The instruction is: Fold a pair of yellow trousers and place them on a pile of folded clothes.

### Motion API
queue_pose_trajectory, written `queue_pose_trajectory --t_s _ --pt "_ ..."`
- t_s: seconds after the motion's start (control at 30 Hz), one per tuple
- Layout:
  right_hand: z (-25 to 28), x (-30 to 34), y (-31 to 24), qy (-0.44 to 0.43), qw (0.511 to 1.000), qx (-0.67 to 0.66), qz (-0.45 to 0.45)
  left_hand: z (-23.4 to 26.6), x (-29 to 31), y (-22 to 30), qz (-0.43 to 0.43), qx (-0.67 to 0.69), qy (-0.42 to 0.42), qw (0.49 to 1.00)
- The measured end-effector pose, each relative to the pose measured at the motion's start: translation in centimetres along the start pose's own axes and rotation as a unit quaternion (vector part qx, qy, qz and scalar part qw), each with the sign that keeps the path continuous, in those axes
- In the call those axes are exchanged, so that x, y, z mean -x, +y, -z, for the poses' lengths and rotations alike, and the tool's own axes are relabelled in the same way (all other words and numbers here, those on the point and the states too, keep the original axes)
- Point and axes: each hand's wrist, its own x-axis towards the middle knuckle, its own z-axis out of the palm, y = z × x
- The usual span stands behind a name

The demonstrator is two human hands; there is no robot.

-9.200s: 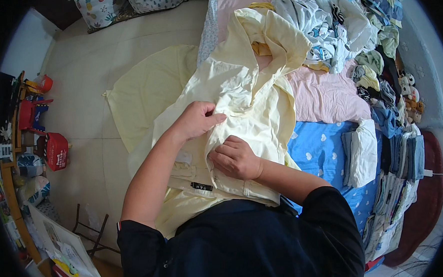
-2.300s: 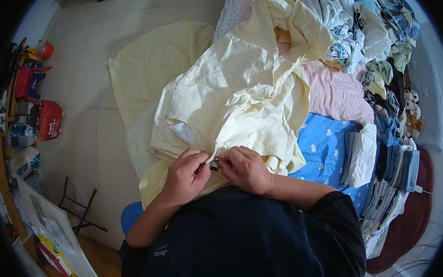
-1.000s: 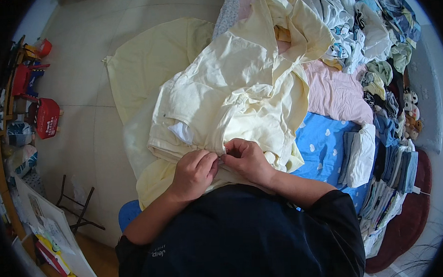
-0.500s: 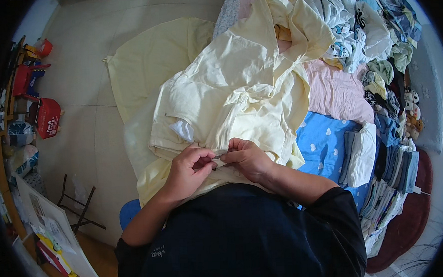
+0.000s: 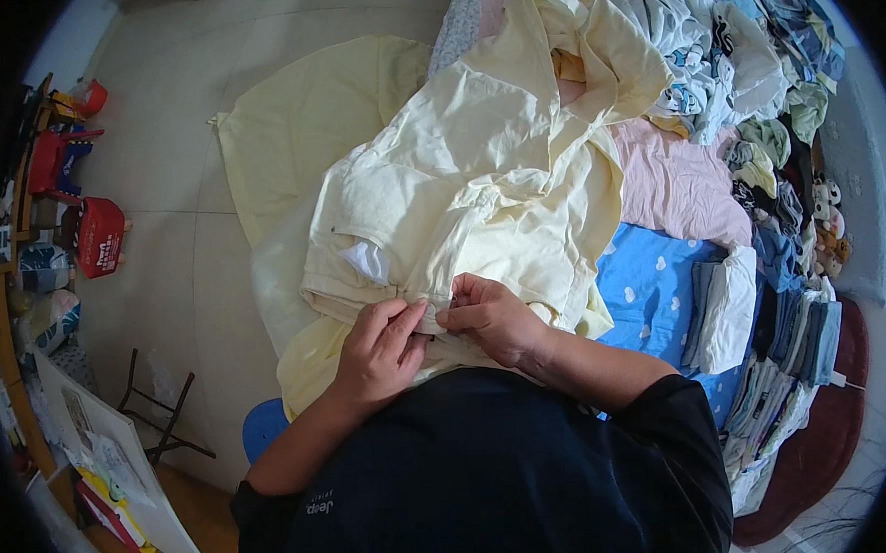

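A pair of pale cream-yellow trousers [image 5: 456, 136] lies spread in front of me, its waistband [image 5: 428, 319] close to my body and the legs reaching away to the upper right. A white pocket lining [image 5: 366, 261] pokes out near the waist. My left hand [image 5: 379, 348] pinches the waistband at its front, thumb hidden under the fingers. Right beside it, my right hand [image 5: 497, 322] grips the same band between thumb and fingers. The fingertips of both hands nearly meet. A small round shape, perhaps a button, shows between them.
Pale yellow cloth [image 5: 315, 133] extends left under the trousers. To the right lie a blue heart-patterned cloth [image 5: 653, 275], a pink cloth [image 5: 669, 185], folded clothes [image 5: 771, 410] and a heap of loose clothes [image 5: 681, 34]. Red chairs [image 5: 98, 236] and a folding stand [image 5: 165, 411] are at left.
My left fingers have straightened and moved onto the waistband front, turning it so its outer face shows. My right hand keeps its grip, almost in the same place.
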Motion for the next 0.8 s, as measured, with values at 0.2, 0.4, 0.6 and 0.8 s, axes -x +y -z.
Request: queue_pose_trajectory --t_s 0.2,0.4,0.6,0.8 --pt "-0.5 0.2 0.1 0.000 1.000 -0.021 0.019 -0.3 0.2 -0.4 -0.041 -0.037 0.032 0.998" --pt "-0.6 0.0 0.4 0.033 0.998 -0.034 0.043 -0.7 0.2 -1.6 -0.155 -0.070 0.090 0.981" --pt "-0.8 0.0 0.3 0.037 0.996 -0.082 -0.002 0.0 -0.2 -1.7 -0.199 -0.094 0.066 0.973" --pt "-1.0 0.2 0.5 0.042 0.999 -0.023 0.023 1.4 -1.0 -1.4 -0.116 0.003 -0.001 0.993"
